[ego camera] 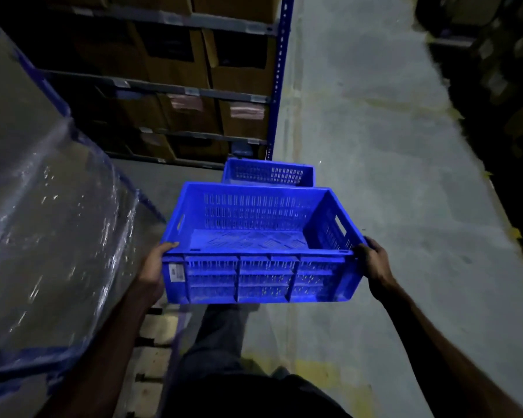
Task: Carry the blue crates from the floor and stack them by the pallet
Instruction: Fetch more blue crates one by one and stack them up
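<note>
An empty blue crate (260, 245) with slotted walls hangs in front of me, above my legs. My left hand (156, 267) grips its near left corner, fingers over the rim. My right hand (375, 260) grips the near right corner the same way. A second blue crate (267, 173) stands on the floor just beyond the held one, near the foot of the shelving. A wooden pallet (156, 333) shows at lower left, under a wrapped load.
A tall load in clear stretch wrap (49, 230) fills the left side on the pallet. Blue metal shelving (280, 73) with brown cartons stands ahead on the left. Grey concrete floor (390, 176) runs ahead on the right, with dark stacked goods (501, 86) along its right edge.
</note>
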